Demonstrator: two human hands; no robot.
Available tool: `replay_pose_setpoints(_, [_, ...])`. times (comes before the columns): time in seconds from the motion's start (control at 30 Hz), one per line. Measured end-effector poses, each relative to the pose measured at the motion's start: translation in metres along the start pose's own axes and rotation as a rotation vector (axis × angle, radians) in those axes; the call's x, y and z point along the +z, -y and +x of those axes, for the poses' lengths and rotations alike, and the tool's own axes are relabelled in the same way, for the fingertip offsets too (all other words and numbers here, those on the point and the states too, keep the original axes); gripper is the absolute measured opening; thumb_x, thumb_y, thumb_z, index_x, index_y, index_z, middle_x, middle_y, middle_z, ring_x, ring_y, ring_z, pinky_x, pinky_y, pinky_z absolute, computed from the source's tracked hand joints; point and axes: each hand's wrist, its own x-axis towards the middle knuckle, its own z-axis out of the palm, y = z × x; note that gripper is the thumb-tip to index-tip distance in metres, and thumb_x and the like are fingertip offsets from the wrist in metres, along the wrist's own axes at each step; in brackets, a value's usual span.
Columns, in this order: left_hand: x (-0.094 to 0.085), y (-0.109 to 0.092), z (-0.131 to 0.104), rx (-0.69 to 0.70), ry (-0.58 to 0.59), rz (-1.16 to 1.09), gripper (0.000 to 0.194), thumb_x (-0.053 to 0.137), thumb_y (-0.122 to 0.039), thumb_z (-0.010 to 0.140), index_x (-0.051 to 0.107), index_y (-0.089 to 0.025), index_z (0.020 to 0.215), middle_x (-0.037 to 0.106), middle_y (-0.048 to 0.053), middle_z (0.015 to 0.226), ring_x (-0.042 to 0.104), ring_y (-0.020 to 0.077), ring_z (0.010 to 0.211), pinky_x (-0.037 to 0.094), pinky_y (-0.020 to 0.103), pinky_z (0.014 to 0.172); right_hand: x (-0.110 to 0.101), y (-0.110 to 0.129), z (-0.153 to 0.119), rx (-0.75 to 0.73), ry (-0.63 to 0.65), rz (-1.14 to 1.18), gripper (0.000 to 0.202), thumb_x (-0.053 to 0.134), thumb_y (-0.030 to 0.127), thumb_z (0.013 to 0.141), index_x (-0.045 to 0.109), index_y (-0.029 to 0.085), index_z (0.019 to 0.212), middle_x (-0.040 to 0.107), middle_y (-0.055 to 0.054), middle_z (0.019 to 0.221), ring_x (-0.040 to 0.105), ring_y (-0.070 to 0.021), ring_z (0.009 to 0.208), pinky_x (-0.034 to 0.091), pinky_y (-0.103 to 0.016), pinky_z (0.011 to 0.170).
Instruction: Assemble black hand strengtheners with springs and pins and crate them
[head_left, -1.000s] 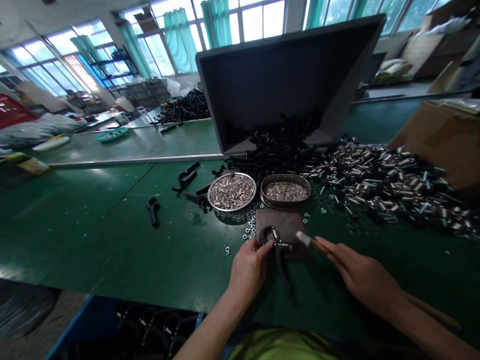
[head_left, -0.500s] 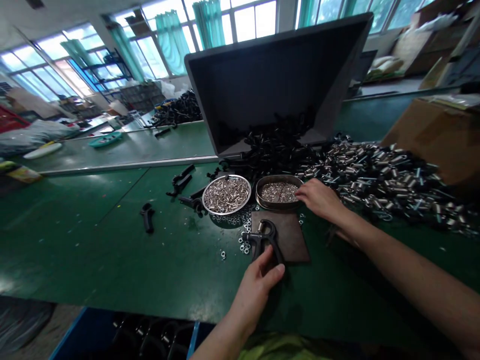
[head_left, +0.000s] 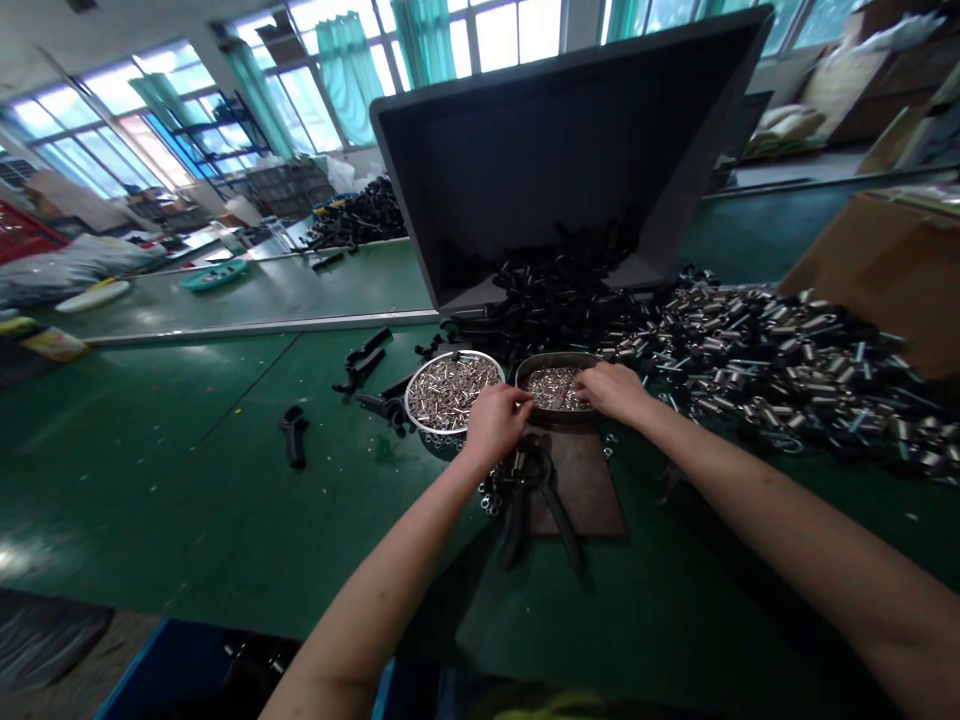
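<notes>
My left hand is closed, its fingertips pinched between the round dish of small metal pins and the oval tin; anything in the pinch is too small to name. My right hand has its fingers together at the right side of the small metal parts in the tin, and what they hold is hidden. A black hand grip with a spring lies untouched below, partly on a brown square plate. Several loose nuts are beside it.
Behind the dishes a large grey bin lies tipped, black parts spilling out. A heap of springs and black parts spreads to the right, near a cardboard box. One black handle lies left on the green table.
My left hand has let go of the black hand grip and moved up to the dishes. My right hand has shifted slightly left, further over the oval tin.
</notes>
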Motion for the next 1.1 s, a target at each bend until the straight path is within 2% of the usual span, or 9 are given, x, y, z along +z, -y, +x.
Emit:
replay_pose_setpoints(0.1, [0.013, -0.004, 0.045, 0.052, 0.052, 0.133, 0.021, 0.055, -0.023, 0.082, 0.073, -0.015, 0.089, 0.067, 0.013, 0.097, 0.053, 0.0262, 0.1, 0.039, 0.037, 0.088, 0.004, -0.002, -0.003, 0.002, -0.054, 0.087, 0.017, 0.057, 0.027, 0.084, 0.072, 0.021, 0.08, 0.071, -0.007, 0.082, 0.065, -0.0197, 0.081, 0.045, -0.025, 0.064])
replay_pose_setpoints(0.2, [0.028, -0.009, 0.07, 0.063, 0.108, 0.176, 0.016, 0.061, -0.019, 0.075, 0.072, -0.011, 0.083, 0.068, 0.017, 0.094, 0.052, 0.0288, 0.104, 0.034, 0.04, 0.09, 0.007, -0.003, -0.004, 0.007, -0.108, 0.175, 0.017, 0.057, 0.026, 0.082, 0.073, 0.023, 0.085, 0.072, -0.006, 0.084, 0.065, -0.0202, 0.081, 0.044, -0.026, 0.065])
replay_pose_setpoints(0.37, [0.041, -0.011, 0.079, 0.045, 0.157, 0.191, 0.019, 0.059, -0.019, 0.077, 0.071, -0.011, 0.089, 0.069, 0.018, 0.094, 0.056, 0.0281, 0.102, 0.029, 0.043, 0.092, -0.001, 0.008, -0.02, -0.005, -0.231, 0.336, 0.026, 0.048, 0.023, 0.087, 0.07, 0.018, 0.099, 0.071, -0.007, 0.1, 0.064, -0.0202, 0.092, 0.045, -0.029, 0.079])
replay_pose_setpoints(0.53, [0.038, -0.009, 0.077, 0.022, 0.169, 0.155, 0.02, 0.056, -0.017, 0.076, 0.07, -0.01, 0.088, 0.069, 0.019, 0.093, 0.06, 0.0295, 0.097, 0.033, 0.043, 0.091, 0.002, 0.044, -0.064, -0.111, -0.215, 0.745, 0.02, 0.047, 0.017, 0.085, 0.064, 0.02, 0.096, 0.072, -0.001, 0.088, 0.065, -0.0148, 0.082, 0.048, -0.025, 0.075])
replay_pose_setpoints(0.63, [0.033, -0.007, 0.074, 0.0, 0.15, 0.1, 0.022, 0.053, -0.02, 0.077, 0.069, -0.014, 0.091, 0.07, 0.015, 0.092, 0.062, 0.0285, 0.093, 0.036, 0.043, 0.088, 0.014, 0.065, -0.09, -0.279, -0.13, 0.878, 0.015, 0.049, 0.018, 0.087, 0.06, 0.02, 0.096, 0.07, -0.002, 0.088, 0.065, -0.0156, 0.082, 0.048, -0.028, 0.075])
replay_pose_setpoints(0.73, [0.026, -0.005, 0.069, -0.036, 0.119, 0.014, 0.022, 0.053, -0.024, 0.078, 0.068, -0.016, 0.092, 0.071, 0.011, 0.091, 0.063, 0.0255, 0.09, 0.041, 0.037, 0.084, 0.028, 0.077, -0.103, -0.362, -0.19, 0.711, 0.014, 0.047, 0.019, 0.089, 0.061, 0.02, 0.09, 0.065, -0.005, 0.086, 0.061, -0.0181, 0.083, 0.047, -0.032, 0.075])
replay_pose_setpoints(0.83, [0.016, -0.004, 0.057, -0.071, 0.087, -0.098, 0.019, 0.05, -0.023, 0.079, 0.066, -0.015, 0.087, 0.071, 0.009, 0.087, 0.063, 0.0218, 0.085, 0.044, 0.031, 0.077, 0.039, 0.081, -0.106, -0.379, -0.284, 0.573, 0.016, 0.044, 0.02, 0.091, 0.06, 0.021, 0.092, 0.065, -0.007, 0.088, 0.057, -0.021, 0.086, 0.046, -0.034, 0.075])
replay_pose_setpoints(0.97, [0.002, 0.001, 0.029, -0.093, 0.054, -0.253, 0.017, 0.046, -0.02, 0.08, 0.061, -0.016, 0.087, 0.071, 0.005, 0.085, 0.063, 0.0164, 0.077, 0.046, 0.026, 0.069, 0.045, 0.084, -0.103, -0.348, -0.295, 0.553, 0.015, 0.041, 0.018, 0.091, 0.056, 0.021, 0.092, 0.064, -0.007, 0.09, 0.058, -0.0211, 0.086, 0.046, -0.034, 0.076])
replay_pose_setpoints(1.1, [-0.004, 0.01, -0.016, -0.132, 0.057, -0.692, 0.012, 0.044, -0.018, 0.078, 0.054, -0.017, 0.083, 0.071, 0.003, 0.077, 0.062, 0.0135, 0.065, 0.048, 0.025, 0.064, 0.04, 0.086, -0.109, -0.294, -0.26, 0.569, 0.014, 0.041, 0.018, 0.09, 0.055, 0.02, 0.086, 0.062, -0.007, 0.082, 0.059, -0.0203, 0.079, 0.046, -0.034, 0.073])
